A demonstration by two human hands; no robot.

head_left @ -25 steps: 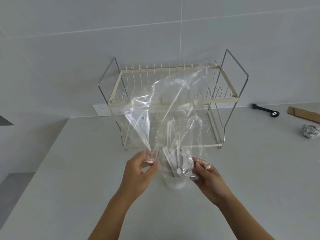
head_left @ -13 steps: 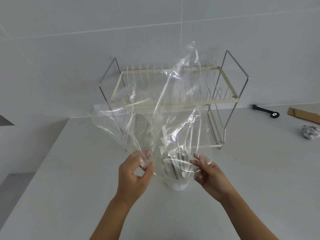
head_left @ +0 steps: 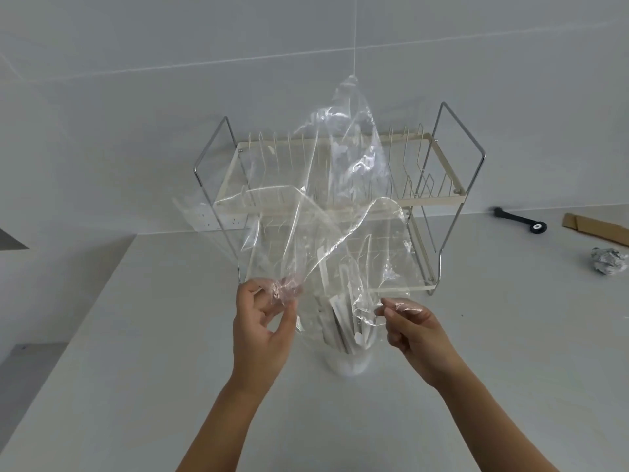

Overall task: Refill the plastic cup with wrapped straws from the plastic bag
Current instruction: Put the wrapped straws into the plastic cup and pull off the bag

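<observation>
Toward the middle of the pale surface [head_left: 510, 352], set in from its back edge, I note the plastic cup [head_left: 349, 364] standing upright, wrapped straws [head_left: 343, 330] bunched inside it and leaning at slight angles. Over the cup hangs the plastic bag [head_left: 340, 206], clear, crumpled, mouth downward, its closed end pointing up against the wall. I cannot tell whether any straws remain inside the film.

Left hand [head_left: 262, 330]: grip pinching the bag's lower edge, thumb and fingertips pressed together on the film, just left of the cup. Right hand [head_left: 413, 330]: grip likewise pinching the opposite edge of the bag mouth, just right of the straws. Both hands are apart from the cup itself.

Behind the bag, near the back edge, stands a two-tier wire dish rack [head_left: 442, 195], seen partly through the plastic. A wall socket [head_left: 235, 221] shows behind its left side. Toward the back right corner of the surface lie a black tool [head_left: 520, 221], a strip of cardboard [head_left: 595, 228] and a crumpled foil ball [head_left: 609, 260], well apart from the cup.
</observation>
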